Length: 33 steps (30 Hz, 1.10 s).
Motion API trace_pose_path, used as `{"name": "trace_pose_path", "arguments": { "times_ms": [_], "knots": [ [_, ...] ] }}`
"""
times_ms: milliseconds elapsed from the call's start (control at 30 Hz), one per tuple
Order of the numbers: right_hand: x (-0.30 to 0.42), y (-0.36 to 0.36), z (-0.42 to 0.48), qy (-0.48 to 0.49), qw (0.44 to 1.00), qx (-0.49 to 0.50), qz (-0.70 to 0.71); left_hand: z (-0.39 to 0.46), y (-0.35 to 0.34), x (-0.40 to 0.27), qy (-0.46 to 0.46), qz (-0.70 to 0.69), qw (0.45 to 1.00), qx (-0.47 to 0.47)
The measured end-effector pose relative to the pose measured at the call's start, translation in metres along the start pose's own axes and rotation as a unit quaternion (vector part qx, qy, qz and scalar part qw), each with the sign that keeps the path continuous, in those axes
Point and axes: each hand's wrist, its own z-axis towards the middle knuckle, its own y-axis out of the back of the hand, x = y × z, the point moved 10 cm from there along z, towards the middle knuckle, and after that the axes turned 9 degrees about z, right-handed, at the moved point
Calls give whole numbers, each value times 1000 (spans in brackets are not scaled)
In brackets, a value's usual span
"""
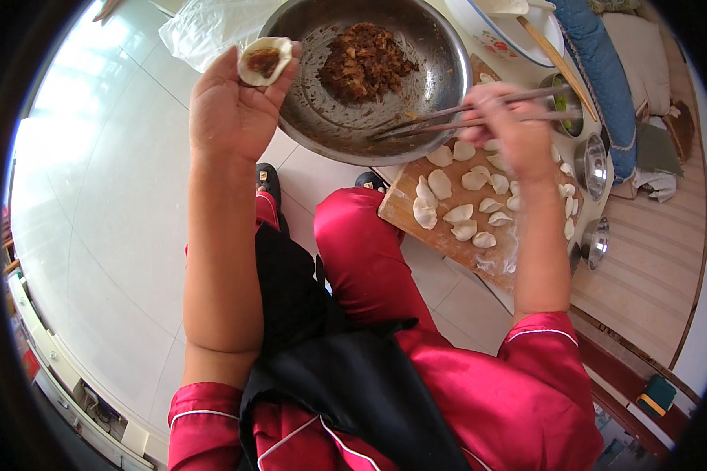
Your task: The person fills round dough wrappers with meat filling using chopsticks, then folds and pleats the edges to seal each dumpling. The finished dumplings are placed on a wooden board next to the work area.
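Note:
In my left hand [235, 112] rests a round dumpling wrapper [283, 63] with brown filling [263, 61] in its middle, held up beside the rim of a large steel bowl [306, 141]. My right hand [509, 123], slightly blurred, grips a pair of dark chopsticks [442, 115]. Their tips reach down into the bowl near its lower inner wall. A mound of minced meat filling [365, 62] sits in the bowl. Below my right hand lies a floured wooden board [412, 194] with several folded dumplings [462, 229] on it; my forearm hides part of it.
A crumpled clear plastic bag [203, 29] lies behind my left hand. An enamel basin [495, 44] with a wooden stick [557, 68] stands at the upper right. Small steel bowls [592, 168] line the board's right side, beside a blue cushion [601, 88]. My knee [353, 235] is below the bowl.

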Motion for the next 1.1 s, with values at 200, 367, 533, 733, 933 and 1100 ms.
{"name": "trace_pose_path", "arguments": {
  "times_ms": [200, 367, 533, 733, 933, 1100],
  "knots": [
    [12, 23, 10, 35, 996, -59, -52, 4, 26, -6, -22, -55, 997, -51],
    [-11, -71, 7, 17, 989, 118, 83, 5, 32, -2, -31, -38, 996, -79],
    [29, -24, 77, 222, 972, -9, 77, 8, 38, -8, -37, -55, 993, -94],
    [-5, -65, 95, 101, 982, 127, 100, 11, 41, -5, -25, -32, 993, -111],
    [35, -71, 99, 283, 946, 154, 39, 13, 37, -7, -26, -54, 996, -66],
    [-11, -79, 94, 19, 958, 287, 19, 14, 38, -2, -10, -74, 996, -53]
  ]
}}
